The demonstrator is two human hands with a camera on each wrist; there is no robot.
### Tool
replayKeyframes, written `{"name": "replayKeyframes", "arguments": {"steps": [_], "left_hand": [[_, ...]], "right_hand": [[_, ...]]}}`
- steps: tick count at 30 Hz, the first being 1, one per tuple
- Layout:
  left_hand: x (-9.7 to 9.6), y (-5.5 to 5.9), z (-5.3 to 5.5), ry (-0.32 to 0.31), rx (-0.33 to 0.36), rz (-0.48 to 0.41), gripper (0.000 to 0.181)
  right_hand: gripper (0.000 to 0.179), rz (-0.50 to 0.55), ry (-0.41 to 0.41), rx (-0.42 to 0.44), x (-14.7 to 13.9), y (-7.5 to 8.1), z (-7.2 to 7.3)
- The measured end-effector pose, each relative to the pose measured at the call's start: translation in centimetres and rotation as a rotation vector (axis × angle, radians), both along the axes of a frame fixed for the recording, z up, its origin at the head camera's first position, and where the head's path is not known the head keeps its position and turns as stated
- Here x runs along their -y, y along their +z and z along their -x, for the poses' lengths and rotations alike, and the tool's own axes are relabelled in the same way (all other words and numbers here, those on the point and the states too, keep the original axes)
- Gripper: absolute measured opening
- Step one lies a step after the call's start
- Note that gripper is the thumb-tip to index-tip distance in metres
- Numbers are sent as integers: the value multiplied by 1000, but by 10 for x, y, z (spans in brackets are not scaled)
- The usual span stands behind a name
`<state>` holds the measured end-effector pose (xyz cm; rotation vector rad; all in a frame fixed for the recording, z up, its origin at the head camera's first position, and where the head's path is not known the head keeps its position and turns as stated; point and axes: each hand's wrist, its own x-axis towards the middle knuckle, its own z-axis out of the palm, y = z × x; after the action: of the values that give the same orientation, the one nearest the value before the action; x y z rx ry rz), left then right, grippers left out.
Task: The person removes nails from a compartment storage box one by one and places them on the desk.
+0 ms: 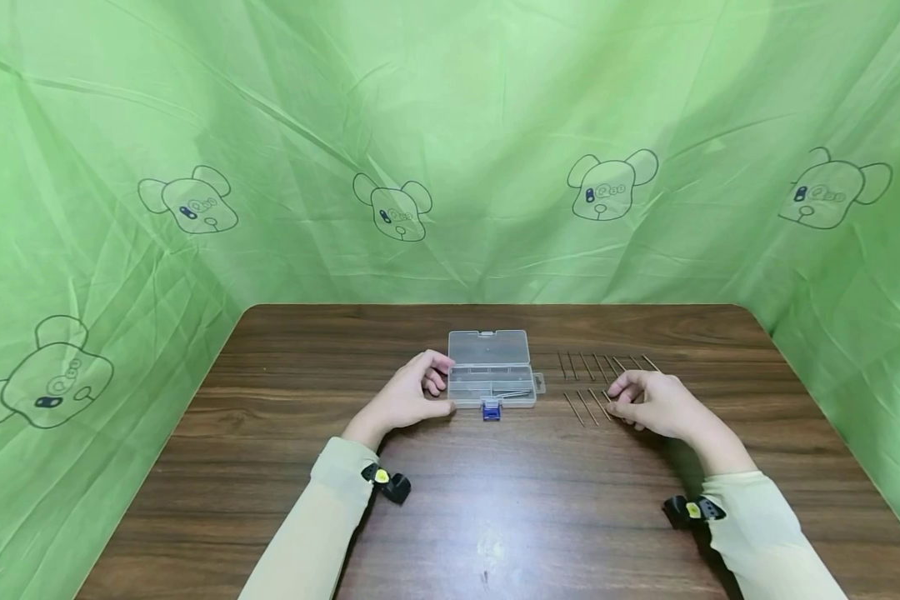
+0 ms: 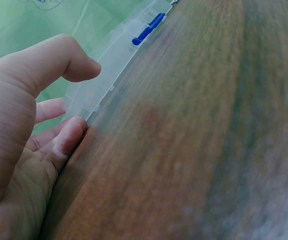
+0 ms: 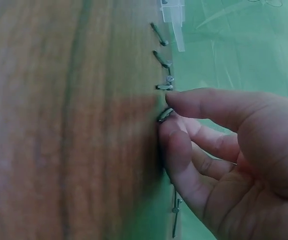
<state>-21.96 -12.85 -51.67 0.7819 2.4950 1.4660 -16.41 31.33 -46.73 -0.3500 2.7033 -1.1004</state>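
In the head view a clear plastic box [image 1: 457,398] lies with its lid [image 1: 487,347] folded back and a blue latch [image 1: 491,411] at the front. Some thin metal pieces [image 1: 513,394] lie in its front right compartment. My left hand [image 1: 408,392] holds the box's left end, thumb at the front corner and fingers further back. To the right, several thin metal rods [image 1: 583,367] lie in two rows. My right hand [image 1: 660,402] is over the front row. In the right wrist view its thumb and forefinger pinch the end of one thin metal rod [image 3: 165,115].
The box and rods lie on a dark wood-grain table [image 1: 307,350]. A green cloth [image 1: 495,100] printed with bear heads hangs behind it and along both sides. A clear hanging tab [image 1: 540,383] juts from the box's right end towards the rods.
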Motion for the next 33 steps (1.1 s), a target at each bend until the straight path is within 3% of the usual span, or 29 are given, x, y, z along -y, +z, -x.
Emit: {"name": "replayKeyframes", "arguments": {"steps": [4, 9, 17, 23, 33], "left_hand": [[0, 1, -1, 0, 1, 2, 66], [0, 0, 0, -3, -3, -2, 65], [0, 3, -2, 1, 9, 12, 66], [-2, 2, -2, -1, 6, 10, 66], [0, 2, 0, -1, 9, 2, 66]], "right_hand": [[25, 8, 7, -3, -1, 7, 2], [25, -15, 31, -114, 6, 26, 2], [19, -17, 160, -227, 60, 49, 9], [20, 25, 284, -235, 100, 42, 28], [12, -20, 353, -270, 126, 15, 46]]}}
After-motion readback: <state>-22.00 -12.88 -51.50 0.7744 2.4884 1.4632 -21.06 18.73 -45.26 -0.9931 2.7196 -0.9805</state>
